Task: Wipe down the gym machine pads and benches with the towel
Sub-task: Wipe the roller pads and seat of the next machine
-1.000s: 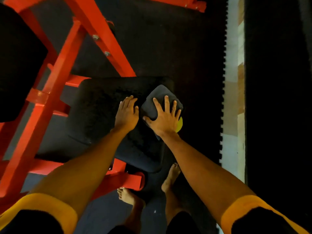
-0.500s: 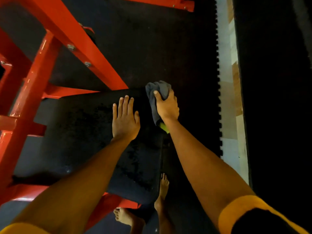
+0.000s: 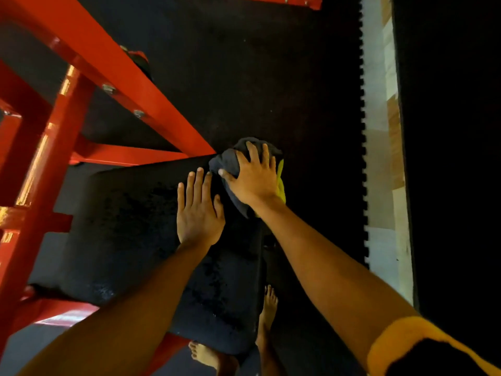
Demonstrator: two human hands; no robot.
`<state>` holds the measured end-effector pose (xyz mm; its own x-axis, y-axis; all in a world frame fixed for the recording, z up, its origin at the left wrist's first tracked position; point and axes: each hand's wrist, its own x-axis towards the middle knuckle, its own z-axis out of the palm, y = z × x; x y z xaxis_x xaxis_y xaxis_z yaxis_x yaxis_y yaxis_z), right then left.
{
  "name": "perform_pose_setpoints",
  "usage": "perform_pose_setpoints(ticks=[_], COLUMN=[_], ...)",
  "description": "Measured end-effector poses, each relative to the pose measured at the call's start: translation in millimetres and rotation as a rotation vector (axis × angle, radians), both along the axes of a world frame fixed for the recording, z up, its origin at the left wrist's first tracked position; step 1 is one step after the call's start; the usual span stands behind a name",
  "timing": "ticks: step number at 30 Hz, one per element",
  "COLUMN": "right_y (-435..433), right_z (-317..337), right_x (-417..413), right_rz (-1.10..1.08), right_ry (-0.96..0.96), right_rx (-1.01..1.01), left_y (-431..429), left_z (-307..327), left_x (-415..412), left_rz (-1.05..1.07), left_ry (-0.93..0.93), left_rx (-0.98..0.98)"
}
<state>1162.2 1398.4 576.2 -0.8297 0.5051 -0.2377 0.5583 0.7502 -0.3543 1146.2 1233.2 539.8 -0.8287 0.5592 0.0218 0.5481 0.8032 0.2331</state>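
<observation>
A black padded seat of a red gym machine fills the middle of the view. At the pad's far right corner lies a bunched grey towel with a yellow-green edge showing on its right. My right hand lies on top of the towel, fingers spread and curved over it, thumb against its left side. Just to the left, my left hand rests flat on the pad with straight fingers.
The red steel frame of the machine slants across the upper left, with bolts on its beam. Black rubber floor mats surround the pad; a pale tiled strip runs down the right. My bare feet stand below the pad's near edge.
My right hand has moved the towel from the pad's right side up to its far right corner and now lies over the bunched cloth. My left hand stays flat on the pad.
</observation>
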Motion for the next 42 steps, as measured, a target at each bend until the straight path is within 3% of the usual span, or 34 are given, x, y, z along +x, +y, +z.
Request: perform_pose_setpoints(ticks=[4, 8, 10, 14, 17, 23, 25, 28, 31, 34, 38, 40, 42], right_y=[22, 33, 27, 15, 41, 86, 72, 27, 13, 45, 78, 64, 28], right_z=[6, 14, 14, 10, 10, 1, 2, 13, 22, 12, 0, -1, -2], right_x=[-42, -77, -81, -64, -62, -45, -59, -89, -98, -75, -37, -38, -42], right_rz=[0.072, -0.117, -0.158, 0.132, 0.274, -0.081, -0.047, 0.171, 0.268, 0.140, -0.264, -0.283, -0.203], right_ry=[-0.103, -0.246, -0.240, -0.073, -0.080, -0.232, -0.244, -0.285, -0.295, -0.250, -0.182, -0.139, -0.019], right_rx=[0.003, -0.162, -0.142, -0.020, -0.061, -0.449, -0.333, -0.123, -0.066, -0.143, -0.491, -0.406, -0.122], left_y=[1, 1, 1, 0, 2, 2, 2, 3, 0, 1, 1, 1, 0], left_z=[0, 0, 0, -1, 0, 3, 2, 0, 0, 1, -1, -2, -3], left_x=[-1, -2, -1, -2, -2, 0, -1, -1, -1, -2, -2, -1, -1], left_rz=[0.005, 0.006, 0.012, 0.012, 0.017, 0.024, 0.027, 0.028, 0.014, 0.015, 0.017, 0.020, 0.017], left_ry=[0.006, 0.005, 0.005, 0.018, 0.015, 0.003, 0.003, 0.009, 0.020, 0.020, 0.022, 0.031, 0.033], left_rx=[-0.021, -0.011, -0.009, -0.003, 0.019, 0.030, 0.023, 0.018, 0.024, 0.049, 0.063, 0.069, 0.070])
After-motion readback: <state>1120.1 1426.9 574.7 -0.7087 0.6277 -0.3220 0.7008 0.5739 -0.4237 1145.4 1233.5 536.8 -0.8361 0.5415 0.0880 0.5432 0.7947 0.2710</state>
